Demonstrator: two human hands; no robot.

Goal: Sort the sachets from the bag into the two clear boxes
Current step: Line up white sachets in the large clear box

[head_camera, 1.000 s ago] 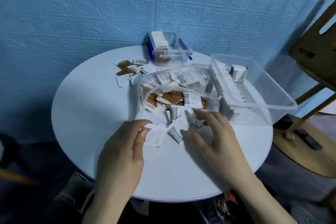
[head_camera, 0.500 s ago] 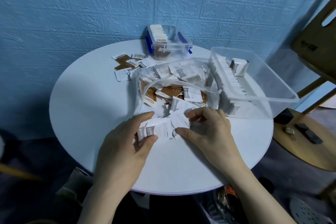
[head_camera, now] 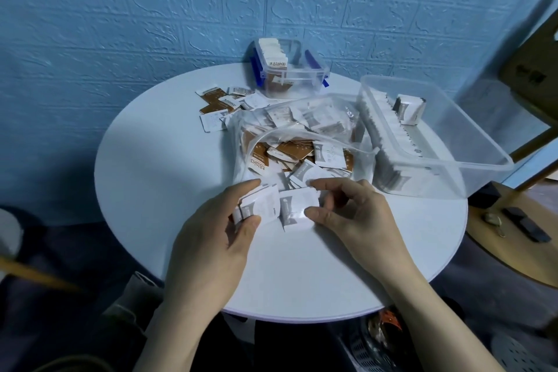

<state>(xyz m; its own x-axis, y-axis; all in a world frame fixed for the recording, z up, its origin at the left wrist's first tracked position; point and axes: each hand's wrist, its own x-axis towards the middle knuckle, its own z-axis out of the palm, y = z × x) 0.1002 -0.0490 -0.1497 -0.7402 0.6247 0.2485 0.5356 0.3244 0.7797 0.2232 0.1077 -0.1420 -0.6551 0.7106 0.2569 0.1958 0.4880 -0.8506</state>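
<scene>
Reading "taikoo" on boxed sachets (head_camera: 277,64)

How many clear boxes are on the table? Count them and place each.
2. The small clear box with blue latches stands at the table's far edge by the wall; the large clear box sits at the right, beside the bag. None seems hidden.

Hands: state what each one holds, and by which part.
Left hand pinches a small stack of white sachets at its near-left end. Right hand pinches one white sachet by its right edge.
</scene>
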